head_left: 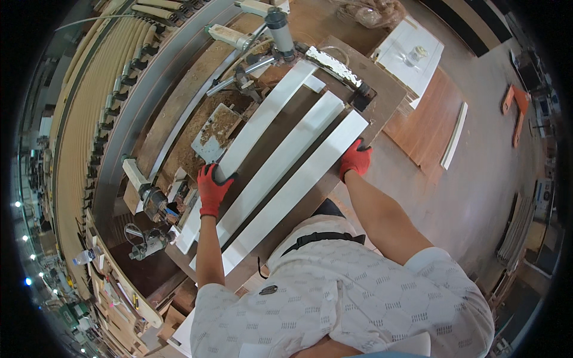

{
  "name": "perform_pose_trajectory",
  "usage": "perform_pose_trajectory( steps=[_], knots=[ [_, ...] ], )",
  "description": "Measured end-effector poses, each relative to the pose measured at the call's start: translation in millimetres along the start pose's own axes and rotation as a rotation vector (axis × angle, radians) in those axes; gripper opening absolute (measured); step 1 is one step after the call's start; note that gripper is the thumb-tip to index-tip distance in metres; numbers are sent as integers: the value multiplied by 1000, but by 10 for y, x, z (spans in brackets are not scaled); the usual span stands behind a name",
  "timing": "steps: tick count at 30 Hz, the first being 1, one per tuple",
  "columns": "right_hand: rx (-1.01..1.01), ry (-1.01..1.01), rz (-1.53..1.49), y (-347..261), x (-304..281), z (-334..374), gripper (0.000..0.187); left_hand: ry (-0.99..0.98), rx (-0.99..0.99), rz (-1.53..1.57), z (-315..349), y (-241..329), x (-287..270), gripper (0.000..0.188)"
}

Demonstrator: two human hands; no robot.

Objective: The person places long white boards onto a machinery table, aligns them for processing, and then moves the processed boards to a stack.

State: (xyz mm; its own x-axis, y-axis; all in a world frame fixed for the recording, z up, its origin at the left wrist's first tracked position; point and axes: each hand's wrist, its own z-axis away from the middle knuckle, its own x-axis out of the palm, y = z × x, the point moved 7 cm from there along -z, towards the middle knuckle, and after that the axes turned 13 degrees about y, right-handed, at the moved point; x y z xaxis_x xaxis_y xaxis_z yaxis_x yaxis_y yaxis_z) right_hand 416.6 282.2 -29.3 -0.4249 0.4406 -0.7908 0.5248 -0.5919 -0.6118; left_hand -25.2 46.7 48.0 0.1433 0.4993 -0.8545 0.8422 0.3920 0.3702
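Three long white boards lie side by side, slanting across a brown machine table (322, 190). My left hand (215, 190), in a red glove with dark fingertips, grips the far white board (262, 122) from above, thumb on its near side and fingers toward the machine. Between the outer boards lies the middle white board (280, 155), touched by neither hand. My right hand (356, 159), gloved alike, is closed at the near edge of the near white board (304, 179), close to its right end; some of its fingers are hidden.
Behind the boards are a grey cylinder (279, 33), clamps and a sawdust-covered metal plate (216, 132). A white-capped fixture (136, 172) stands at left. A roller conveyor (98, 77) runs along the far left. Right of the table are a brown panel (427, 119) and an orange pallet jack (518, 107).
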Motion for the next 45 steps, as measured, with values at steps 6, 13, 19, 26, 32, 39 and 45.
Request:
perform_pose_trajectory(
  steps=[6,13,19,26,32,39,45],
  knots=[
    [7,-2,13,62,37,-51,59,-45,-20,98,388,687,-364,67],
    [0,-26,4,-5,29,14,57,-115,-145,-157,881,881,-469,89],
    [23,-1,-21,28,30,-23,53,-268,-103,-28,1308,1344,-825,102],
    [-14,54,-53,28,-8,9,53,-118,-112,-66,1569,1174,-741,79],
    [46,0,-44,-19,-38,6,56,-58,-46,-96,740,802,-694,74],
    [-6,8,-36,49,68,-23,58,-47,-110,-170,445,-64,-93,72],
    [4,25,-9,138,91,-62,58,45,-172,-280,191,-340,139,71]
  ],
)
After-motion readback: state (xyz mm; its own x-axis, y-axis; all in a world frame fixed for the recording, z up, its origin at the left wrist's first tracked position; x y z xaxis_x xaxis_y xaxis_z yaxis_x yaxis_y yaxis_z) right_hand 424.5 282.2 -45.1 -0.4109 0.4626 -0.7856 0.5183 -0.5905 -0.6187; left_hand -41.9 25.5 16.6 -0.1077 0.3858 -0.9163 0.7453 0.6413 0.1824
